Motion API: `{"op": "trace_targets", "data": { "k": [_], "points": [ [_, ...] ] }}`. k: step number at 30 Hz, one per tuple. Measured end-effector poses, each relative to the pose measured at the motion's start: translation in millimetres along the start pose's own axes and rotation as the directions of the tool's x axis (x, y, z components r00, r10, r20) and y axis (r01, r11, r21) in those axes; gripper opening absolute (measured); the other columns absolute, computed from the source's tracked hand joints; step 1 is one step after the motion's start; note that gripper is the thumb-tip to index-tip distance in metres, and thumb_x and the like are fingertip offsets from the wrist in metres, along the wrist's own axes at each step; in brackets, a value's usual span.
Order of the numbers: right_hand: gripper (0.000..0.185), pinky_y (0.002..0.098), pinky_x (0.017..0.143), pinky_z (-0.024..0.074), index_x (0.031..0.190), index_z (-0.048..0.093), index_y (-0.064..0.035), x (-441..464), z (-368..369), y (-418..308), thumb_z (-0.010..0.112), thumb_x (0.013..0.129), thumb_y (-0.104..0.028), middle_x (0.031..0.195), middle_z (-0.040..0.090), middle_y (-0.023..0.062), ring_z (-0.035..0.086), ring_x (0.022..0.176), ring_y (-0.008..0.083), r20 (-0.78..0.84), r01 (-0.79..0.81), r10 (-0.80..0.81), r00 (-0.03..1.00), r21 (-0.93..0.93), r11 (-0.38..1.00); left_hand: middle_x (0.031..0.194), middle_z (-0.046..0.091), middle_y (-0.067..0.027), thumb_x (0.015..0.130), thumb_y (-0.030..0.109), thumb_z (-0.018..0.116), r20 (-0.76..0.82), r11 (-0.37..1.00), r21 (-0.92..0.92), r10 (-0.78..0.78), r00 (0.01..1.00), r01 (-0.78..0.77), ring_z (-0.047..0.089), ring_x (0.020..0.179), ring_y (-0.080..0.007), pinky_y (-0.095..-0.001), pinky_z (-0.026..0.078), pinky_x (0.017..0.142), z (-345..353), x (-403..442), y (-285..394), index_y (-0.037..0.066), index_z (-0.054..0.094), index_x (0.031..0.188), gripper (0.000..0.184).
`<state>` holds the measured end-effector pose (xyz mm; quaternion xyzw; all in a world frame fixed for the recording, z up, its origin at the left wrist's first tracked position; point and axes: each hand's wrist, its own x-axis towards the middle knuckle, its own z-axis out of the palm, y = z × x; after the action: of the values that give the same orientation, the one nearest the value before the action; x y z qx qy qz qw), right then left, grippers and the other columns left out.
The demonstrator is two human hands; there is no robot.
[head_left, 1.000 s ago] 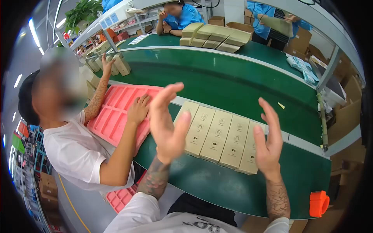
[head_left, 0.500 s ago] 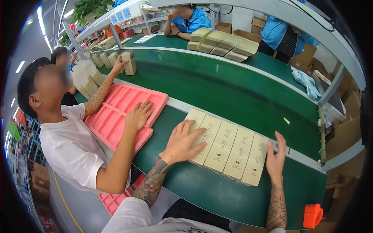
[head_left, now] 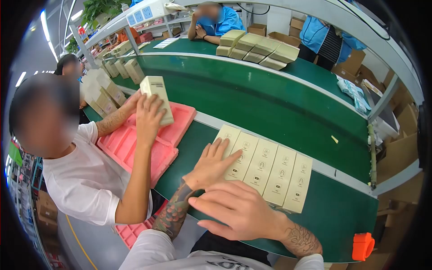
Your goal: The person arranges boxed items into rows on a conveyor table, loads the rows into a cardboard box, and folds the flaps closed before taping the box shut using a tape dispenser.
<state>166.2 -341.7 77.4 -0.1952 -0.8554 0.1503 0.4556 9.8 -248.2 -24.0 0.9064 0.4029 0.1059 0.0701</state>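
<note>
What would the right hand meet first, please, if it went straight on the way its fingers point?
Probably the left forearm, which lies just ahead of the right hand in the picture; depth is unclear, so the hand might pass above it instead.

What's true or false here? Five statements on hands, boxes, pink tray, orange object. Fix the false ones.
1. The left hand is at the left end of the box row. True.
2. The right hand is gripping a box. False: no box shows in the right hand.
3. The row has eight boxes. False: five.
4. A white-shirted co-worker holds a box above the pink tray. True.
5. The orange object sits mid-table. False: the orange object is at the table's right end.
</note>
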Motion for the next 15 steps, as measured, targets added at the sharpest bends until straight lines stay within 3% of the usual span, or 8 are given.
{"op": "trace_targets", "data": {
  "k": [3, 4, 5, 6, 8, 11, 14, 15],
  "points": [
    [0.035, 0.0342, 0.072, 0.0504, 0.105, 0.066, -0.0058, 5, 0, -16, 0.073, 0.073, -0.018, 0.090, 0.064, 0.0048, 0.063, 0.083, 0.0233, 0.087, -0.061, 0.055, 0.995, 0.075, 0.995, 0.150, 0.017, -0.0334, 0.059, 0.063, 0.078, 0.112, 0.999, 0.019, 0.024, 0.993, -0.027, 0.013, 0.139, -0.0524, -0.0568, 0.015, 0.113, -12, 1, 5, 0.016, 0.035, 0.147, 0.109],
    [0.020, 0.0349, 0.067, 0.0475, 0.089, 0.060, -0.0040, 17, 5, -29, 0.065, 0.077, -0.019, 0.076, 0.059, 0.0053, 0.061, 0.076, 0.0233, -0.061, 0.026, -0.019, 0.998, 0.114, 0.993, 0.150, 0.015, -0.0340, 0.053, 0.064, 0.081, 0.139, 1.000, -0.003, 0.028, 0.990, -0.027, 0.010, 0.140, -0.0532, -0.0582, 0.015, 0.112, -17, 1, 7, 0.016, 0.031, 0.149, 0.118],
    [0.020, 0.0337, 0.064, 0.0470, 0.089, 0.060, -0.0034, 26, 8, -43, 0.063, 0.075, -0.017, 0.075, 0.058, 0.0052, 0.061, 0.072, 0.0225, -0.165, 0.068, -0.052, 0.985, 0.094, 0.993, 0.151, 0.013, -0.0342, 0.051, 0.065, 0.081, 0.168, 0.999, 0.019, 0.024, 0.986, -0.027, 0.011, 0.139, -0.0539, -0.0585, 0.016, 0.112, -20, 2, 10, 0.016, 0.031, 0.148, 0.120],
    [0.025, 0.0335, 0.063, 0.0479, 0.091, 0.063, -0.0018, 35, 7, -53, 0.066, 0.071, -0.017, 0.079, 0.061, 0.0047, 0.061, 0.071, 0.0212, -0.219, 0.129, -0.105, 0.970, 0.101, 0.986, 0.150, 0.015, -0.0353, 0.051, 0.063, 0.083, 0.147, 0.998, 0.009, 0.054, 0.988, -0.056, 0.012, 0.139, -0.0540, -0.0607, 0.016, 0.111, -17, 2, 7, 0.017, 0.031, 0.148, 0.120],
    [0.031, 0.0312, 0.058, 0.0454, 0.110, 0.062, -0.0082, 46, 4, -60, 0.063, 0.080, -0.018, 0.081, 0.059, 0.0057, 0.057, 0.068, 0.0188, -0.243, 0.298, -0.262, 0.934, 0.127, 0.946, 0.149, 0.017, -0.0361, 0.050, 0.060, 0.084, 0.128, 0.997, 0.019, 0.068, 0.989, -0.071, 0.013, 0.139, -0.0543, -0.0624, 0.017, 0.110, -15, -2, 5, 0.019, 0.030, 0.148, 0.119],
    [0.030, 0.0264, 0.045, 0.0325, 0.106, 0.068, -0.0180, 61, 37, -78, 0.065, 0.077, -0.015, 0.067, 0.048, -0.0015, 0.043, 0.052, 0.0120, -0.641, 0.378, -0.232, 0.732, 0.099, 0.920, 0.149, 0.018, -0.0350, 0.052, 0.058, 0.084, 0.111, 0.998, 0.035, 0.042, 0.993, -0.046, 0.015, 0.138, -0.0537, -0.0601, 0.018, 0.111, -14, -2, 11, 0.018, 0.032, 0.148, 0.116],
    [0.026, 0.0274, 0.050, 0.0384, 0.107, 0.069, -0.0171, 47, 27, -80, 0.063, 0.082, -0.014, 0.074, 0.055, 0.0023, 0.051, 0.060, 0.0141, -0.612, 0.446, -0.254, 0.749, 0.182, 0.876, 0.149, 0.020, -0.0339, 0.057, 0.058, 0.082, 0.109, 0.997, -0.048, 0.061, 0.992, -0.056, 0.018, 0.139, -0.0505, -0.0562, 0.019, 0.113, -19, -5, 9, 0.016, 0.036, 0.146, 0.109],
    [0.025, 0.0280, 0.052, 0.0416, 0.108, 0.069, -0.0167, 42, 22, -75, 0.061, 0.085, -0.015, 0.077, 0.058, 0.0050, 0.055, 0.065, 0.0159, -0.567, 0.457, -0.322, 0.758, 0.110, 0.883, 0.149, 0.022, -0.0336, 0.059, 0.058, 0.081, 0.103, 0.990, -0.114, 0.097, 0.990, -0.085, 0.019, 0.139, -0.0492, -0.0549, 0.019, 0.113, -22, -6, 6, 0.014, 0.037, 0.145, 0.106]
  ]
}}
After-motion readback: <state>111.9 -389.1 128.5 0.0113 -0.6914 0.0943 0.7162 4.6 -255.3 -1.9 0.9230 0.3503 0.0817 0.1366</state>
